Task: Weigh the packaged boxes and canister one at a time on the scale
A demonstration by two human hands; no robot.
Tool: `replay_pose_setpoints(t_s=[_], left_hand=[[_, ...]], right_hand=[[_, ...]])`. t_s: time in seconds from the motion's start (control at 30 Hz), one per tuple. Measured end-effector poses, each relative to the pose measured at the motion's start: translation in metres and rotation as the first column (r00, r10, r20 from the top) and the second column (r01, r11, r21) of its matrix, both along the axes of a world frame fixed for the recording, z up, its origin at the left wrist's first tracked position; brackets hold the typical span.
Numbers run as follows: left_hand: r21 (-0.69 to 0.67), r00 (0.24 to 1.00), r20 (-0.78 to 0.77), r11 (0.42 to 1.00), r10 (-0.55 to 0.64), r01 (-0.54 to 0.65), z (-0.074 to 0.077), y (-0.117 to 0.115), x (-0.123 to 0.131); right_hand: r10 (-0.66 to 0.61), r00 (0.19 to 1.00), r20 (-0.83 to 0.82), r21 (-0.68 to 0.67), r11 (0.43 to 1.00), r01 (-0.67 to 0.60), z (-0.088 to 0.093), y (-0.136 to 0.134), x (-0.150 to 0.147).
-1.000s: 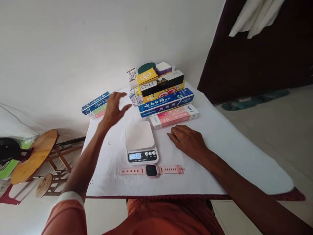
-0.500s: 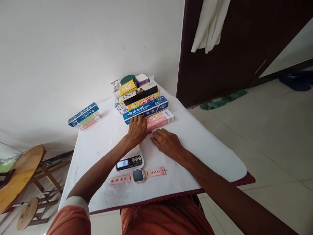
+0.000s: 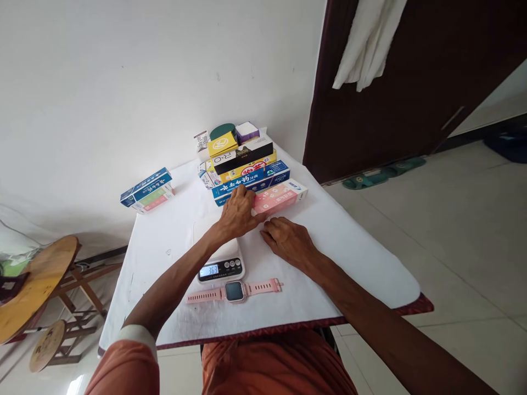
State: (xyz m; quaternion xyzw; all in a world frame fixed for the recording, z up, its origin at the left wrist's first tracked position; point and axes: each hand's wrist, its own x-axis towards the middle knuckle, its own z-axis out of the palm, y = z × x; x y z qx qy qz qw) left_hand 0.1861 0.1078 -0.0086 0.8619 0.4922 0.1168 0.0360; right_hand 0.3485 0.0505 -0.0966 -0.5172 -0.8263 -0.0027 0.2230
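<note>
My left hand [image 3: 240,213] is closed over the left end of a pink toothpaste box [image 3: 280,197], and its fingers hide that end. To the right and nearer me, my right hand [image 3: 290,238] rests on the table with its fingers curled in; nothing shows in it. Behind the pink box, blue toothpaste boxes [image 3: 252,184] are stacked. Partly under my left forearm lies a white digital kitchen scale [image 3: 236,274] that reads 363. A pink-strapped watch [image 3: 235,292] is laid flat in front of it.
More cartons sit at the back, among them a black box [image 3: 244,155], a yellow box [image 3: 223,144] and a green round container [image 3: 223,130]. At left stands another pair of toothpaste boxes [image 3: 147,189]. The white-covered table [image 3: 349,263] meets the wall; wooden stools [image 3: 47,345] are at left.
The pink box has shifted slightly right and turned a little, with my left hand on it. My right hand stays near its front side. The view has swung slightly left.
</note>
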Motion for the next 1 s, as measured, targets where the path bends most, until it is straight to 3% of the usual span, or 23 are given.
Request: replay_pose_setpoints(t_s=[0.13, 0.27, 0.33, 0.5, 0.63, 0.8, 0.9, 1.0], left_hand=[[0.059, 0.988, 0.13, 0.996, -0.08, 0.073, 0.035, -0.026, -0.033], [-0.031, 0.986, 0.166, 0.999, -0.026, 0.031, 0.056, -0.06, -0.086], [-0.111, 0.99, 0.142, 0.994, 0.024, -0.008, 0.053, -0.076, -0.11], [-0.209, 0.99, 0.105, 0.976, 0.091, -0.068, 0.028, -0.1, -0.147], [-0.202, 0.988, 0.08, 0.973, 0.133, -0.114, 0.018, -0.107, -0.153], [-0.159, 0.995, 0.004, 0.983, 0.099, -0.097, 0.014, -0.105, -0.146], [-0.135, 0.994, 0.048, 0.987, 0.095, -0.088, 0.011, -0.106, -0.147], [-0.1, 0.981, 0.137, 0.987, 0.135, -0.122, 0.015, -0.113, -0.164]], right_hand=[[-0.011, 0.999, 0.033, -0.05, 0.999, 0.013, 0.003, -0.001, -0.001], [-0.01, 0.999, 0.035, -0.076, 0.997, 0.013, 0.004, -0.002, -0.001], [-0.01, 0.999, 0.03, -0.072, 0.997, 0.012, 0.003, -0.002, 0.0], [0.002, 1.0, -0.009, -0.017, 1.0, -0.002, -0.001, -0.002, 0.002], [0.041, 0.997, -0.067, 0.066, 0.997, -0.036, -0.006, -0.003, 0.005], [0.093, 0.986, -0.137, 0.108, 0.991, -0.079, -0.015, 0.002, 0.008], [0.099, 0.987, -0.125, 0.104, 0.991, -0.086, -0.016, 0.003, 0.008], [0.091, 0.989, -0.112, 0.104, 0.991, -0.079, -0.013, 0.002, 0.007]])
